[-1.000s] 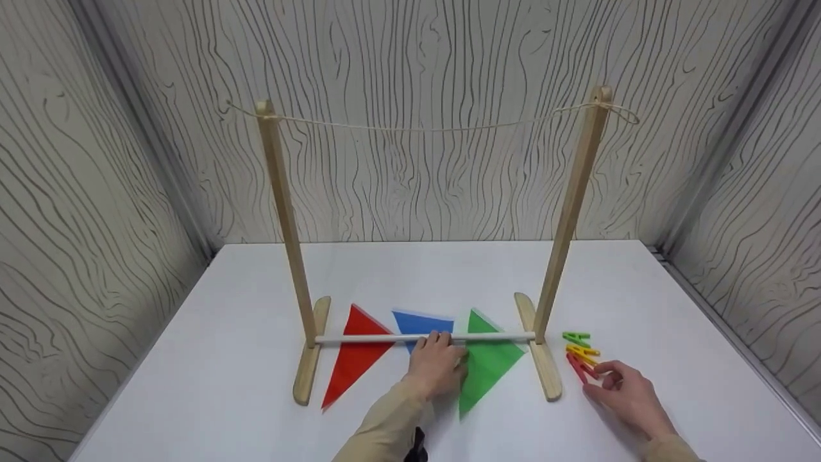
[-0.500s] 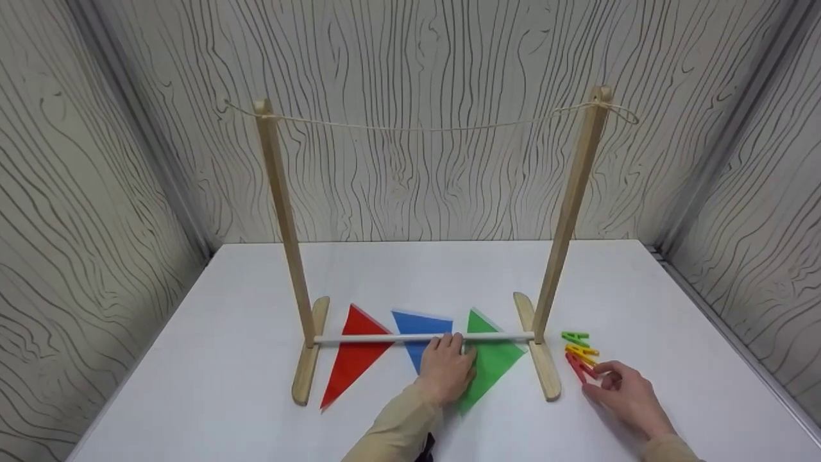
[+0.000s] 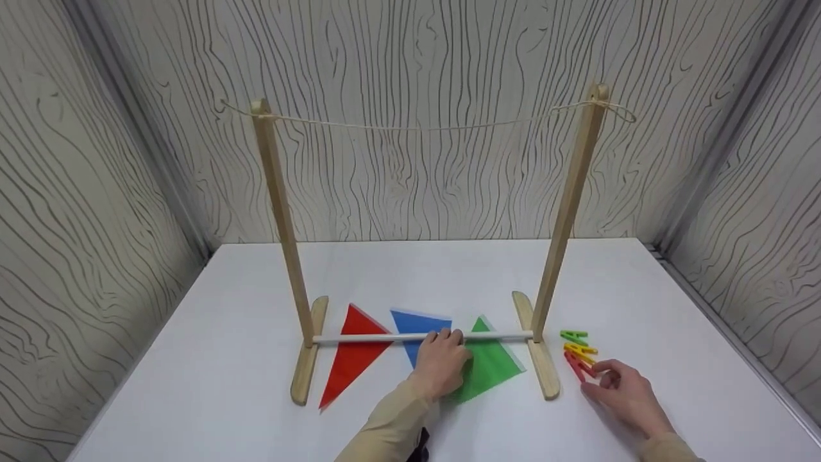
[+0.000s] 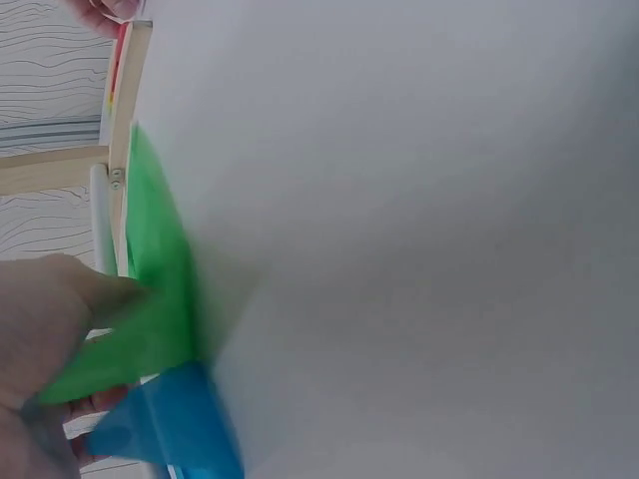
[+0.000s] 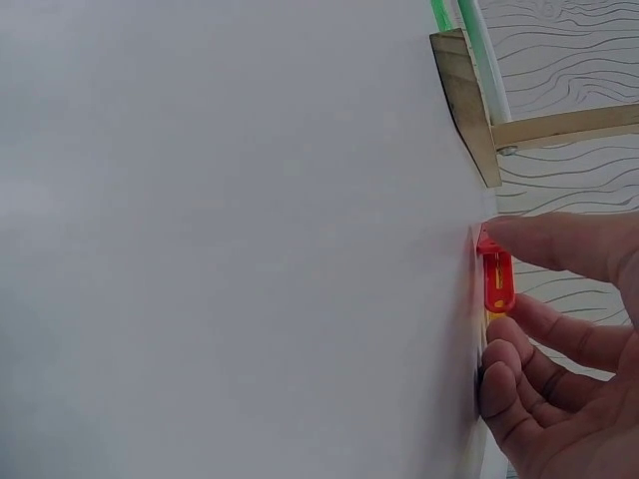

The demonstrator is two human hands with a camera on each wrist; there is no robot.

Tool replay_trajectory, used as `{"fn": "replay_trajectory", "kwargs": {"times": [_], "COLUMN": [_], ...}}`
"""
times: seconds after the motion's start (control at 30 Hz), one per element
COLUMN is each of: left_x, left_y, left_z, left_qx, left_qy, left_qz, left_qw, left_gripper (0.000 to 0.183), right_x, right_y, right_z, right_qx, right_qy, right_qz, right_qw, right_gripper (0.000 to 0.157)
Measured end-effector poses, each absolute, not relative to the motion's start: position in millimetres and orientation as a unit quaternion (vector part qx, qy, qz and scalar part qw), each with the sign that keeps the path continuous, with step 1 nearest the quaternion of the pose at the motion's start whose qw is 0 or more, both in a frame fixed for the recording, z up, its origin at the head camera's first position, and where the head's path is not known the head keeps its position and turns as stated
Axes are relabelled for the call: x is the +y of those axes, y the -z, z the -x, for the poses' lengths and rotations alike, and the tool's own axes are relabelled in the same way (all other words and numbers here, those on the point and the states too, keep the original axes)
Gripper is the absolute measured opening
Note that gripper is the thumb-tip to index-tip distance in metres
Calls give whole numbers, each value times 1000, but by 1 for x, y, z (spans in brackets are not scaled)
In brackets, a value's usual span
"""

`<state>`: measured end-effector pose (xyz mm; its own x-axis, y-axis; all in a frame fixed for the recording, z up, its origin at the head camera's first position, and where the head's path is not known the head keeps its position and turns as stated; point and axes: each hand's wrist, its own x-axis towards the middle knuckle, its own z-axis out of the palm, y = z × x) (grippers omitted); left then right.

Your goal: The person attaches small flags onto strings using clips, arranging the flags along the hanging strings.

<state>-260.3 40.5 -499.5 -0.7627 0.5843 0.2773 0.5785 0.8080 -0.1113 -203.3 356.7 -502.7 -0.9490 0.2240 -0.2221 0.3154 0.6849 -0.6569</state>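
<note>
The left hand was located over the near-middle area of the table, between the exposed parts of the blue flag and the green flag. Its fingers were bent, with the tips at the white crossbar; the left wrist view showed the thumb against the green flag. Whether the hand gripped that flag or only touched it could not be determined.

The right hand was positioned toward the table's right edge, nearer its near-right corner than its far-right one. It pinched the red clothespin between thumb and index finger. The yellow clothespin lay just beyond the red one, followed by the green clothespin toward the table's far edge.

The red flag lay on the table toward its left edge, beside the blue flag. All three flags extended beneath the crossbar, and the left hand covered part of the blue one.

The crossbar joined two wooden posts, each standing on a flat wooden foot. A thin string sagged slightly between the post tops. A panel with a wood-grain pattern stood behind the table's far edge.
</note>
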Motion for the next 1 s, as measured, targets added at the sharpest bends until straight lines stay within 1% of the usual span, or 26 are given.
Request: {"fn": "replay_trajectory", "kwargs": {"times": [0.13,0.37,0.47,0.57,0.63,0.83,1.0], "left_x": [44,55,59,62,63,60,59], "left_y": [501,505,507,509,509,510,511], "left_z": [261,260,260,260,259,261,264], "left_qx": [-938,-918,-918,-925,-928,-922,-926], "left_qy": [5,-40,-48,-54,-54,-18,22], "left_qz": [309,332,338,333,329,332,328], "left_qw": [156,211,203,174,166,198,184], "left_gripper": [16,17,17,18,18,12,15], "right_x": [357,356,356,356,356,356,355], "right_y": [502,503,503,502,502,502,503], "right_z": [203,203,203,204,204,204,205], "right_qx": [915,914,913,913,912,913,915], "right_qy": [371,371,372,373,373,370,365], "right_qz": [-146,-152,-154,-154,-156,-160,-159], "right_qw": [61,58,61,64,65,70,70], "right_gripper": [51,51,52,52,52,52,50]}}
